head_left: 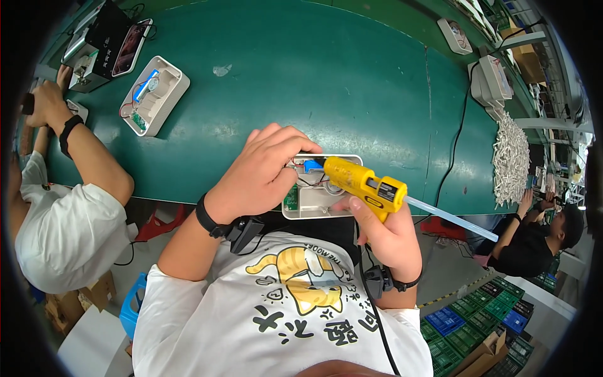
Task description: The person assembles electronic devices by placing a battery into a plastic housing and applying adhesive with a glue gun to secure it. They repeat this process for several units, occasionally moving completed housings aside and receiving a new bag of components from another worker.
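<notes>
My right hand (394, 242) is wrapped round the handle of a yellow hot glue gun (353, 178). A translucent glue stick (452, 218) juts from its rear. The nozzle points left, over the upper part of a white plastic housing (311, 203) at the table's near edge. Inside the housing are a blue cylindrical battery (312, 166), thin wires and a green circuit board (291, 197). My left hand (267, 168) grips the housing's left side, its fingers bent over the upper rim near the nozzle. Those fingers partly hide the wires and battery end.
A similar open housing (174, 100) lies at far left, near a phone (132, 47) and a black box-shaped device (100, 38). Co-workers sit at left and right. On the right are a black cable (455, 144), stacked white housings (492, 80) and a pile of small white pieces (511, 160).
</notes>
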Motion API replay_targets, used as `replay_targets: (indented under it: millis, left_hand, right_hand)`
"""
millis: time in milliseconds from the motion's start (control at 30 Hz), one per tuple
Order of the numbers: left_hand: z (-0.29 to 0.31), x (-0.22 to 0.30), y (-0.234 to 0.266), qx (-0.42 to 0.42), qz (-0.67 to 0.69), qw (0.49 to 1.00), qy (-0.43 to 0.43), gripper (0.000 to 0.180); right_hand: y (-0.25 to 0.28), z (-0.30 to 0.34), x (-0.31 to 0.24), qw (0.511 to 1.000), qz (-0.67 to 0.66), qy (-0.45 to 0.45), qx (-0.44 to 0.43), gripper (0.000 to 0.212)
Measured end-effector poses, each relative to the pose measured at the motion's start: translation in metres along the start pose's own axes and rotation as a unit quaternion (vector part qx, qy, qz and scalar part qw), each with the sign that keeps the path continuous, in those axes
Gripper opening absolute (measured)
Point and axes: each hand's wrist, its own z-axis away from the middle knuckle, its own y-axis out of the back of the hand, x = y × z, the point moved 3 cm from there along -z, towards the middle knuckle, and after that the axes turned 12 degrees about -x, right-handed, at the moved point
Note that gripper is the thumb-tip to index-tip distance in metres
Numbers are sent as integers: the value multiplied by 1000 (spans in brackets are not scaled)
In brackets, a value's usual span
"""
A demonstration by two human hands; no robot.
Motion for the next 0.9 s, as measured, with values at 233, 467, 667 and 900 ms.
replay_targets:
  millis: [233,467,667,900]
  left_hand:
    - [12,-1,25,8,39,999,17,37]
    - [-50,-37,76,49,180,974,127,37]
    - [-126,-87,97,218,132,966,42,48]
    - [-186,-135,159,240,-74,962,107,68]
  right_hand:
    - [33,2,20,985,-109,136,20,32]
    - [86,-18,77,905,-202,308,213,23]
    - [86,-22,82,895,-213,337,200,22]
    - [88,-21,84,899,-212,332,194,21]
